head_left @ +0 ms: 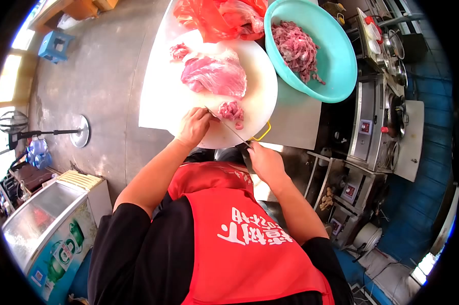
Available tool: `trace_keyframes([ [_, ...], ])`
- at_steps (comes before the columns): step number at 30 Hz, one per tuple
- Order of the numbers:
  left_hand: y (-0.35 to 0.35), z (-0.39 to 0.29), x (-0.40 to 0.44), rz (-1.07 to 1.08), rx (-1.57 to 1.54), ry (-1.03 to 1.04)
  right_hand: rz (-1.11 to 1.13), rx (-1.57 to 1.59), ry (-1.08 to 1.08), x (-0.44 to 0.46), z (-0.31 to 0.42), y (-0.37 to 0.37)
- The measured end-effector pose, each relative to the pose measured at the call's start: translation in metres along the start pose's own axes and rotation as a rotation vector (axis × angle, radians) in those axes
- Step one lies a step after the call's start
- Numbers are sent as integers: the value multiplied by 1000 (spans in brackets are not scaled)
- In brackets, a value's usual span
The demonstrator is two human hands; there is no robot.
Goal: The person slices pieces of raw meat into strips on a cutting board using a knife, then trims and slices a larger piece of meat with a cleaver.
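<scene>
My right hand (266,158) is wrapped round the handle of a knife (229,128), its thin blade slanting across the near part of the round white cutting board (264,96). Close to the blade's tip, my left hand (195,126) rests on the board with its fingers curled together; whatever they hold is hidden. Just beyond the blade lies a small heap of cut meat pieces (230,110). A large slab of raw pink meat (214,73) sits farther back, with a smaller meat chunk (179,51) at its left.
A turquoise basin (336,66) holding cut meat (295,48) stands right of the board. Behind the board is a red plastic bag (209,18) with meat. Stove equipment (366,122) is at right; a fan (49,132), blue stool (55,47) and freezer (56,218) are at left.
</scene>
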State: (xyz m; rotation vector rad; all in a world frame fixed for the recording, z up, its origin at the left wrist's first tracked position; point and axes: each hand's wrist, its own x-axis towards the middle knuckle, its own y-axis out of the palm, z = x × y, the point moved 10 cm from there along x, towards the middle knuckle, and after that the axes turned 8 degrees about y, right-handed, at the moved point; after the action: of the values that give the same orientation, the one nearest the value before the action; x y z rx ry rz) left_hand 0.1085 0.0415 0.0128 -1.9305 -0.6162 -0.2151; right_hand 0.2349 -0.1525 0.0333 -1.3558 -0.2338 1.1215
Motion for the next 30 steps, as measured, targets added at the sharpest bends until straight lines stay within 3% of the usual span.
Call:
trace_keyframes([
  [6, -1, 13, -3, -30, -127, -14, 118, -12, 191, -65, -72, 9],
  [9, -14, 17, -7, -120, -101, -104, 103, 35, 172, -60, -41, -15],
  [13, -7, 15, -13, -57, 14, -91, -131, 56, 5, -26, 26, -31],
  [19, -3, 17, -11, -43, 14, -74, -71, -56, -47, 20, 60, -1],
  [25, -3, 26, -16, -39, -69, -86, 129, -14, 168, -41, -41, 22],
  [30, -25, 25, -20, -62, -183, -72, 187, 47, 219, -53, -43, 1],
])
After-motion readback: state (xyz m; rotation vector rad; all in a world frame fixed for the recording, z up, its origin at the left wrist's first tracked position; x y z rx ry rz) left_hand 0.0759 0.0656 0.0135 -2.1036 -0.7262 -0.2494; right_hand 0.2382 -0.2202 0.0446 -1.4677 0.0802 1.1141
